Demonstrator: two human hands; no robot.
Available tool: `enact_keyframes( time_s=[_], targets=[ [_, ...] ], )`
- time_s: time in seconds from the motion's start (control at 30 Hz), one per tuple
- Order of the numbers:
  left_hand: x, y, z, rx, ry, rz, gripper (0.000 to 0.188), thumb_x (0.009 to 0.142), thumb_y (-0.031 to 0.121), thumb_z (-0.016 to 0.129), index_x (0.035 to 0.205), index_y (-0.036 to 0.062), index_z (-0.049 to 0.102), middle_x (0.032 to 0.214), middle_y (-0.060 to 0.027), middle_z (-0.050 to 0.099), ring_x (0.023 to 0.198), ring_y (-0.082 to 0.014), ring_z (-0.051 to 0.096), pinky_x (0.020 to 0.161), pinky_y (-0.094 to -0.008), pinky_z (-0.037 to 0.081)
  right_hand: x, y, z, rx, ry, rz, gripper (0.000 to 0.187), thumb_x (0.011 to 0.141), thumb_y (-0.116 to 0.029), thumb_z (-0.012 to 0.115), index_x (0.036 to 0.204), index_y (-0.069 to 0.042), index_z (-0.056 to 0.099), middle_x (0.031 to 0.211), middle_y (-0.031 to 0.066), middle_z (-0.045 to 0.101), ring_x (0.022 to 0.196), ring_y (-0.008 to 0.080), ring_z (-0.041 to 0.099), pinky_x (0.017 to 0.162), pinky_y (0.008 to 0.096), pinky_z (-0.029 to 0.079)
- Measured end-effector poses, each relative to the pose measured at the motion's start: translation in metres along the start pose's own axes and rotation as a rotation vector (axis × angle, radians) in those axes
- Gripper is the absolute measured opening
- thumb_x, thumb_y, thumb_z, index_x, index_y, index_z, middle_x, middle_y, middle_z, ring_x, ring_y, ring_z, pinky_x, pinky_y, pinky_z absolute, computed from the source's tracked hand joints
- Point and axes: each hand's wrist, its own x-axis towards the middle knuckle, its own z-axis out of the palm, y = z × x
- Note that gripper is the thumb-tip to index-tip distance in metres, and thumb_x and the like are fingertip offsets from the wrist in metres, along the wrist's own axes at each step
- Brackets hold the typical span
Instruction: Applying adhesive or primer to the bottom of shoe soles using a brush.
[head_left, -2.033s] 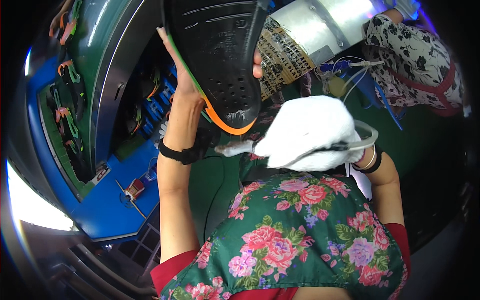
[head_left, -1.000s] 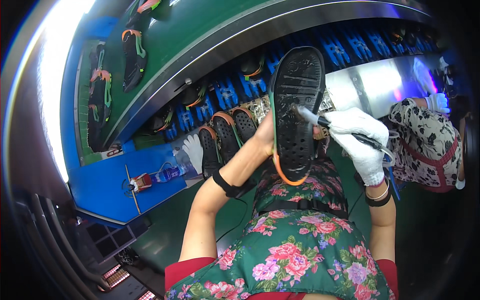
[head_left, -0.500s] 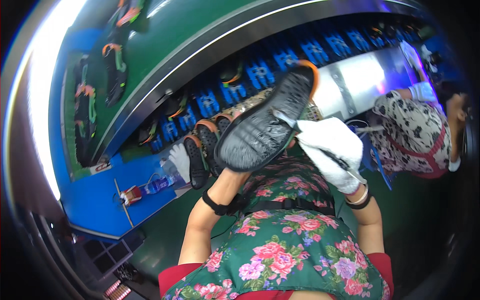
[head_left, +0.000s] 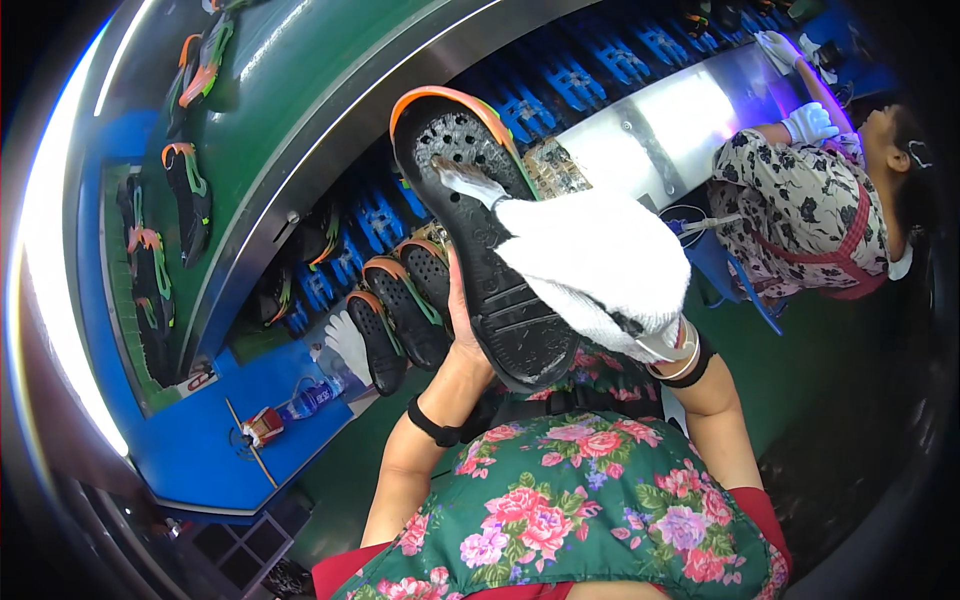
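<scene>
A black shoe sole with an orange and green rim stands nearly upright in front of me, its perforated end at the top. My left hand, bare, grips it from behind at the left edge; most of its fingers are hidden. In a white glove, my right hand is closed round a brush with pale bristles. The bristle tip touches the sole among the holes near the top. Wet-looking gloss shows on that part.
Several similar black soles lean to the left, beside a white glove. A plastic bottle lies on the blue table. Beyond, a green conveyor carries shoe parts. A co-worker sits at the right by a metal surface.
The sole has turned from a slant to nearly upright, and its perforated end has swung left. My right hand has moved left with the brush, from mid-sole to the holes.
</scene>
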Motion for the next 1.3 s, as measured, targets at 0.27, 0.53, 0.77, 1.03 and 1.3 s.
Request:
enact_keyframes(
  time_s=[0.27,0.53,0.77,1.03,1.3],
  targets=[
    [-0.009,-0.011,-0.040,0.455,0.398,-0.012,0.088,0.093,0.070,0.049,0.154,0.0084,0.037,0.152,-0.0153,0.048,0.137,-0.0355,0.050,0.116,-0.0524,0.039,-0.004,-0.010,0.012,0.031,-0.049,0.026,0.035,0.085,-0.007,0.069,0.120,-0.006,0.073,0.124,0.0129,0.071,0.112,0.0282,0.068,0.093,0.0391,0.054],
    [0.012,-0.008,-0.015,-0.031,-0.079,-0.031,0.079,0.099,0.066,0.042,0.153,0.0082,0.039,0.150,-0.0174,0.049,0.136,-0.0364,0.050,0.116,-0.0529,0.038,-0.006,-0.006,0.018,0.008,0.149,0.041,0.035,0.077,-0.004,0.075,0.112,-0.006,0.075,0.113,0.0110,0.074,0.096,0.0267,0.071,0.084,0.0363,0.057],
    [0.019,-0.001,-0.015,0.131,-0.038,0.010,0.078,0.099,0.065,0.044,0.149,0.0059,0.043,0.147,-0.0176,0.052,0.134,-0.0361,0.051,0.115,-0.0519,0.039,-0.004,0.000,0.007,0.012,0.177,0.069,0.028,0.083,-0.005,0.073,0.112,-0.006,0.076,0.113,0.0100,0.075,0.098,0.0268,0.072,0.086,0.0397,0.055],
    [0.036,0.007,0.005,0.268,-0.053,0.089,0.089,0.096,0.071,0.042,0.156,0.0055,0.031,0.158,-0.0193,0.038,0.144,-0.0372,0.040,0.119,-0.0494,0.032,-0.008,0.006,0.011,0.216,0.252,0.116,0.024,0.082,-0.003,0.075,0.106,-0.004,0.077,0.110,0.0129,0.075,0.098,0.0287,0.072,0.086,0.0384,0.056],
    [0.072,0.004,0.028,0.426,-0.203,0.116,0.100,0.089,0.075,0.045,0.159,0.0064,0.026,0.156,-0.0135,0.042,0.139,-0.0433,0.043,0.115,-0.0591,0.038,0.003,0.013,0.010,0.352,0.194,0.183,0.023,0.079,-0.004,0.078,0.103,-0.007,0.078,0.105,0.0108,0.076,0.094,0.0266,0.073,0.086,0.0372,0.057]
  ],
)
